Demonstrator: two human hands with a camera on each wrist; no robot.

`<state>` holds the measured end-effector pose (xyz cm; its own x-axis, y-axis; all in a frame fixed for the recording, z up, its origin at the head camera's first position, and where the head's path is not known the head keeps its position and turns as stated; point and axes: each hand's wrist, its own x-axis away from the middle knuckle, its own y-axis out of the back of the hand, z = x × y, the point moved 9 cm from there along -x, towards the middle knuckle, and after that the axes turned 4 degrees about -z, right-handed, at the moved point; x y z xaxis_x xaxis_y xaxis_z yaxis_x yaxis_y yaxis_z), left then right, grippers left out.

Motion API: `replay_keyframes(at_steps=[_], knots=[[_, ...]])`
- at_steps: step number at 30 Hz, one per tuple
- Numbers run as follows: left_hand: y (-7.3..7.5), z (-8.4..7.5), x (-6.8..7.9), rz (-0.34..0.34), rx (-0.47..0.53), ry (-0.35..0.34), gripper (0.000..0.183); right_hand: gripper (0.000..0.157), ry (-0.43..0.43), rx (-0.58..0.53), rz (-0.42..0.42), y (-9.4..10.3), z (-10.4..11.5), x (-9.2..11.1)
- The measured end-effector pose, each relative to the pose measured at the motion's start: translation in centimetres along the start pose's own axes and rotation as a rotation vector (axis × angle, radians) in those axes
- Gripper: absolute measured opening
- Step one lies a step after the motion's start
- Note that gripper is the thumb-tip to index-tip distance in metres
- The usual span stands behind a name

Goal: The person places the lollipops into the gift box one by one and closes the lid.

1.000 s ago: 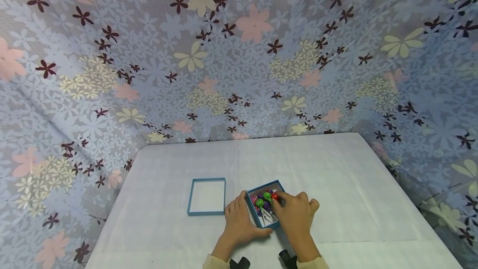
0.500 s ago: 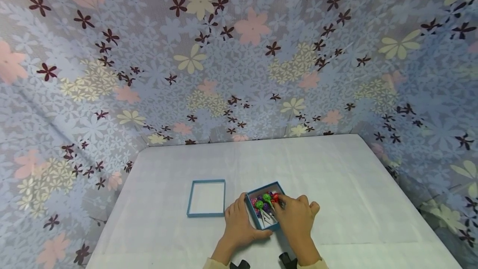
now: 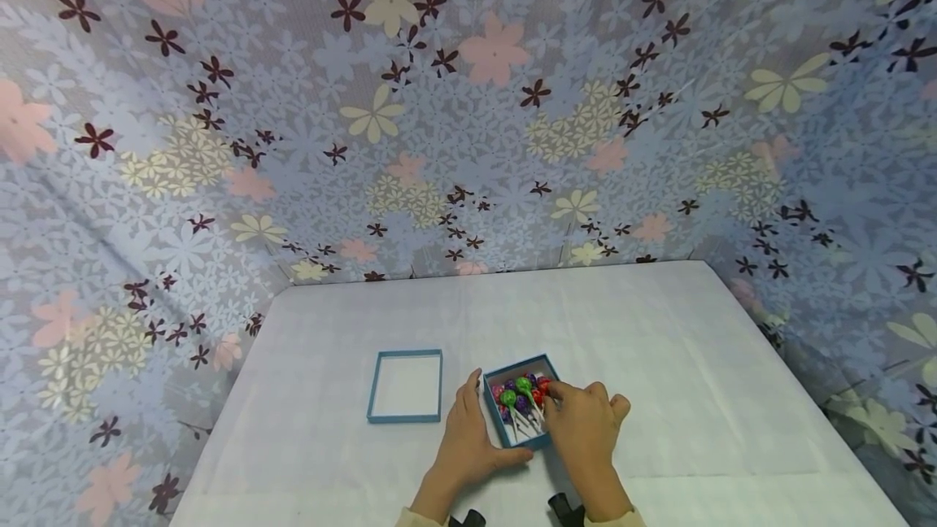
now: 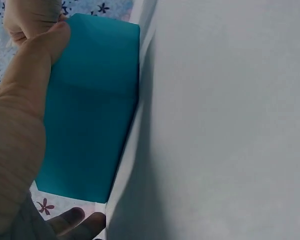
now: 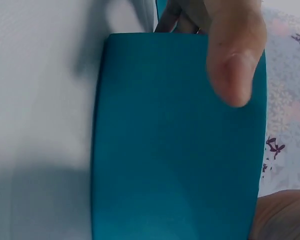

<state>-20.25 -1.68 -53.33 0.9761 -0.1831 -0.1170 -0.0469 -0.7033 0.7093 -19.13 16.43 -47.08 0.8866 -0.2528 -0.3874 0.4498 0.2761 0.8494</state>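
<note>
A blue box (image 3: 512,365) stands slightly turned on the table, with several lollipops inside: green lollipops (image 3: 523,384), purple ones and red lollipops (image 3: 538,397), white sticks toward me. My left hand (image 3: 467,439) holds the near left corner; its thumb (image 5: 234,82) presses the front wall and its fingers lie along the left side. My right hand (image 3: 586,429) is at the right rim, fingertips beside a red lollipop. Its bent fingers hide whether they pinch anything. Both wrist views show the plain blue front wall (image 4: 90,110) of the box.
A shallow blue-edged lid (image 3: 404,420) lies on the table left of the box, white inside facing up. A white cloth covers the table (image 3: 659,348). Flowered fabric (image 3: 468,145) rises behind and on both sides.
My right hand has shifted slightly right toward the rim, uncovering more red lollipops and sticks. My left fingers have straightened a little beside the left wall; the box stays in place.
</note>
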Motion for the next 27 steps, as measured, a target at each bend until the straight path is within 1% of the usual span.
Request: replay_keyframes(at_steps=[3,6,9,11,13,15,17,18,19,20,21,23,25,27], knots=[[-0.1,-0.3,0.2,0.007,0.014,0.001,0.144,0.02,-0.01,0.001,0.002,0.0,-0.2,0.0],[0.1,-0.8,0.6,0.0,-0.005,-0.019,0.145,0.02,-0.009,-0.012,-0.017,0.1,-0.2,0.0],[1.2,-1.7,1.3,-0.054,-0.075,-0.079,0.148,0.018,0.003,-0.041,-0.05,0.4,-0.3,-0.1],[2.3,-1.9,1.8,-0.091,-0.148,-0.101,0.151,0.016,0.014,-0.077,-0.08,0.7,-0.2,-0.1],[3.8,-1.8,2.4,-0.123,-0.224,-0.095,0.154,0.015,0.032,-0.115,-0.122,1.2,0.1,-0.2],[5.5,-1.1,2.8,-0.137,-0.275,-0.054,0.157,0.014,0.076,-0.164,-0.171,1.9,1.0,-0.5],[7.6,-0.2,3.0,-0.149,-0.3,-0.004,0.157,0.014,0.14,-0.217,-0.216,2.8,2.5,-0.9],[8.8,0.3,2.9,-0.159,-0.302,0.017,0.157,0.015,0.176,-0.241,-0.226,3.2,3.4,-1.3],[9.9,0.8,2.7,-0.172,-0.299,0.032,0.156,0.016,0.212,-0.261,-0.218,3.5,4.5,-1.6],[11.0,1.5,2.5,-0.186,-0.291,0.047,0.154,0.019,0.25,-0.277,-0.2,3.6,5.7,-2.0],[12.0,2.1,2.1,-0.195,-0.282,0.053,0.153,0.024,0.284,-0.295,-0.164,3.6,6.8,-2.3],[13.5,3.6,1.2,-0.191,-0.264,0.036,0.15,0.035,0.341,-0.308,-0.057,3.0,9.2,-2.6],[14.3,5.2,0.2,-0.157,-0.259,0.005,0.148,0.051,0.393,-0.315,0.083,1.7,11.4,-2.4],[14.5,6.6,-0.7,-0.096,-0.262,-0.03,0.15,0.068,0.429,-0.314,0.234,0.3,13.2,-1.7]])
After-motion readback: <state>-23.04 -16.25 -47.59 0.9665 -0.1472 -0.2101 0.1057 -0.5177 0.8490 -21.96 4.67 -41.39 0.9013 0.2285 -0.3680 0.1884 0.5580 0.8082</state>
